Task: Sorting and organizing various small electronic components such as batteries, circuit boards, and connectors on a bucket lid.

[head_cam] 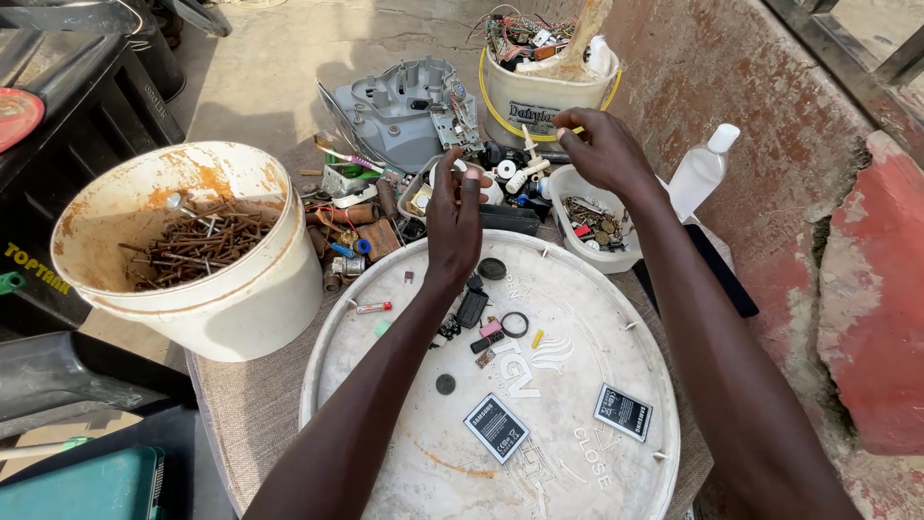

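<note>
Between both hands (454, 217) (604, 149), white plastic part (528, 166) pinched.

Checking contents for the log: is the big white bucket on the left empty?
No, the white bucket holds a pile of rusty nails.

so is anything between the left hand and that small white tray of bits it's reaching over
Nothing visible. The left hand is raised directly over the near edge of the small white tray, fingers up. The right hand pinches something small further right, clear of that path.
</note>
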